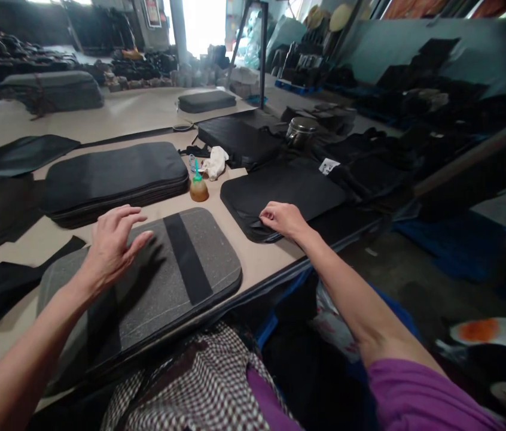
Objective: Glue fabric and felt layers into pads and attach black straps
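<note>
My left hand [116, 242] hovers over a grey rounded panel [154, 263] crossed by black straps, its fingers apart and holding nothing. At the near left corner of a stack of black panels [284, 188], my right hand [282, 218] pinches the edge of a thin black piece. The grey panel lies near the table's front edge. Behind it sits a thick stack of dark rounded panels [118, 173]. Between the stacks stands a small bottle [198, 188] with a green nozzle and amber liquid, beside a crumpled white cloth [215, 163].
A metal canister [301, 130] stands behind the right stack near black fabric pieces. Dark sheets [24, 152] lie at the left. Farther back on the table [145, 108] are more panel stacks. A post rises behind the table, and blue sheeting lies on the floor at right.
</note>
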The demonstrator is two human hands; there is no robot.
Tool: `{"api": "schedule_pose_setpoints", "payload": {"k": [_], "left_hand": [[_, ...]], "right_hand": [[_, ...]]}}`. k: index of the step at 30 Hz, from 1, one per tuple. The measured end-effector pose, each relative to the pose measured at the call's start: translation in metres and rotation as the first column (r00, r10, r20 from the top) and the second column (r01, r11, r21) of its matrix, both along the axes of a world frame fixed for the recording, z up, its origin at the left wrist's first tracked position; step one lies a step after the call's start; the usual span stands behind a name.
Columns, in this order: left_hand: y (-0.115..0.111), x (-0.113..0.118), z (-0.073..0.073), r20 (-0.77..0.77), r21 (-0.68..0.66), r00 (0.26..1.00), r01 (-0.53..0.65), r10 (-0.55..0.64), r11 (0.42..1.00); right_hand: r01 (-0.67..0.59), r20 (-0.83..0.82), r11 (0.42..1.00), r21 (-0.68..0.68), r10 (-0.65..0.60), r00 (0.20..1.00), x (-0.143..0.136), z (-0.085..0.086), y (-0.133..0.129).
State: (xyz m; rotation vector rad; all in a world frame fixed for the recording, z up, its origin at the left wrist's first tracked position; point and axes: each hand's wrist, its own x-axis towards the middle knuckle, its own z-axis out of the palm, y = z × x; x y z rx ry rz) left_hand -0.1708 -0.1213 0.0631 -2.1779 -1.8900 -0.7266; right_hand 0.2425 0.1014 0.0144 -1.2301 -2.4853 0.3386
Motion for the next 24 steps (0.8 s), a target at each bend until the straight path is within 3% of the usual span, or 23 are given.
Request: {"api": "schedule_pose_setpoints", "payload": {"k": [5,8,11,14,16,18,20,22,24], "left_hand": [[0.025,0.041,0.003,0.183,-0.048,0.977,0.124,-0.114,0.991],[0.038,0.071,0.005,0.436,-0.135,0.889,0.216,-0.138,0.967],[0.053,0.108,0.005,0.745,-0.249,0.667,0.293,-0.011,0.923],[0.071,0.146,0.003,0.938,-0.266,0.318,0.404,0.139,0.875],[0.083,0.168,0.0,0.967,-0.254,0.115,0.489,0.227,0.834],[0.093,0.185,-0.004,0.949,-0.273,0.011,0.528,0.315,0.804],[0.1,0.195,-0.01,0.934,-0.302,-0.023,0.479,0.356,0.824],[0.104,0.199,-0.015,0.938,-0.296,-0.047,0.403,0.343,0.866],[0.104,0.199,-0.019,0.949,-0.275,-0.046,0.369,0.313,0.888]], "right_hand": [[0.068,-0.19,0.991,-0.114,-0.089,0.978,0.003,-0.002,0.012],[0.059,-0.327,0.972,-0.226,-0.133,0.936,0.011,0.0,0.016],[0.02,-0.434,0.961,-0.277,-0.143,0.889,0.014,0.004,0.005],[-0.033,-0.489,0.958,-0.284,-0.115,0.865,0.005,0.009,-0.021],[-0.085,-0.514,0.958,-0.273,-0.07,0.855,-0.005,0.011,-0.043],[-0.176,-0.544,0.948,-0.264,0.004,0.839,-0.013,0.014,-0.06],[-0.255,-0.543,0.926,-0.278,0.068,0.837,-0.01,0.016,-0.065],[-0.134,-0.424,0.948,-0.288,-0.001,0.906,0.006,0.017,-0.053],[0.206,-0.216,0.956,-0.208,-0.25,0.944,0.034,0.017,-0.026]]}}
